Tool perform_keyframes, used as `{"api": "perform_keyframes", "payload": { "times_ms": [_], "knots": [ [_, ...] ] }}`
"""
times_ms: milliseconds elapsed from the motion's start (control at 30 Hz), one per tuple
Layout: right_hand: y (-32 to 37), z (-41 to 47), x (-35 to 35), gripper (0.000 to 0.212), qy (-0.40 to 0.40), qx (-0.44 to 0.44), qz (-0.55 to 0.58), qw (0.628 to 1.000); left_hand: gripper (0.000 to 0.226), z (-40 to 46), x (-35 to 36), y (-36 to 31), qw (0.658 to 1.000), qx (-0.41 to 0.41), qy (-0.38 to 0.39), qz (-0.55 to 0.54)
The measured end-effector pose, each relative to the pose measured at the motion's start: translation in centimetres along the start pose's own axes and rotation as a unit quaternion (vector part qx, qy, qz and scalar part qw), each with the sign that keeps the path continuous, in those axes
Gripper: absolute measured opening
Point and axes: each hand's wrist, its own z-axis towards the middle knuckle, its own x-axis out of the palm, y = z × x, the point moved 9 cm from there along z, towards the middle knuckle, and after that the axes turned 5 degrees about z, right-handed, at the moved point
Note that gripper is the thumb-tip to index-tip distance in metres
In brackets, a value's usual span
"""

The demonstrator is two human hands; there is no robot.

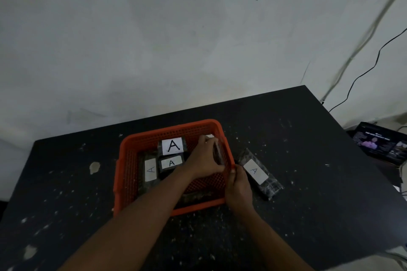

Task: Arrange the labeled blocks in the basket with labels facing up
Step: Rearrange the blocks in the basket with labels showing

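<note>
The orange basket [174,167] has free desk [297,134] on all sides. The left hand [204,160] grasps a block [218,153] on edge against the right wall; the right hand [239,187] pinches the rim.

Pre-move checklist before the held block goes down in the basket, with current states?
1. Left hand grips block on edge inside basket: ok.
2. Held block's label up: not ok, it stands on edge.
3. Three placed blocks show A upward: ok.
4. Right hand steadies the basket rim: ok.
5. Free floor under the held block: cannot tell.
6. Block on table still outside: not ok.
</note>
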Motion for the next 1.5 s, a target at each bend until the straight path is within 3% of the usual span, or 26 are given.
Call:
{"api": "perform_keyframes", "payload": {
  "times_ms": [100,233,400,533,633,700,767,867,967,1067,1167,1400,1500],
  "knots": [
    [0.1,0.0,0.0,0.022,0.001,0.002,-0.002,1.000,0.081,-0.9,-2.0,1.1,0.995,-0.026,-0.039,-0.093],
    [0.2,-0.1,0.0,0.022,0.001,0.001,-0.007,1.000,0.078,-2.2,-2.3,2.2,0.969,-0.074,-0.021,-0.235],
    [0.0,-0.1,0.0,0.024,0.011,0.005,-0.016,1.000,0.081,-3.3,-1.5,2.9,0.879,-0.147,0.013,-0.453],
    [0.1,-0.1,0.0,0.024,0.011,0.005,-0.014,1.000,0.073,-3.6,-1.3,2.6,0.843,-0.149,0.033,-0.517],
    [0.2,-0.1,0.0,0.022,0.004,0.002,-0.012,1.000,0.066,-3.6,-0.9,2.2,0.842,-0.155,0.045,-0.515],
    [0.3,-0.2,-0.1,0.024,0.000,-0.003,-0.012,1.000,0.062,-3.4,-0.4,1.8,0.856,-0.154,0.053,-0.491],
    [0.2,-0.1,0.0,0.025,-0.001,-0.002,-0.009,1.000,0.059,-3.1,0.0,1.7,0.891,-0.150,0.055,-0.425],
    [0.0,-0.1,0.0,0.026,0.001,0.005,-0.010,1.000,0.056,-2.4,-0.1,2.0,0.963,-0.126,0.014,-0.237],
    [0.0,-0.1,0.0,0.025,-0.002,0.008,-0.005,1.000,0.063,-1.6,0.2,1.1,0.999,-0.049,-0.018,-0.011],
    [0.0,-0.1,-0.1,0.022,-0.011,0.006,-0.008,1.000,0.068,-0.8,1.6,0.2,0.986,-0.011,-0.009,0.166],
    [-0.1,-0.1,0.0,0.025,-0.013,0.008,-0.007,1.000,0.067,-0.1,2.9,-0.2,0.966,-0.007,-0.008,0.257],
    [-0.4,0.0,0.0,0.029,-0.010,0.009,-0.002,1.000,0.064,1.0,3.8,0.1,0.950,-0.048,-0.021,0.309],
    [-0.4,-0.1,0.0,0.029,-0.013,0.007,-0.008,1.000,0.074,1.3,3.7,0.7,0.962,-0.047,0.000,0.268]
  ]
}}
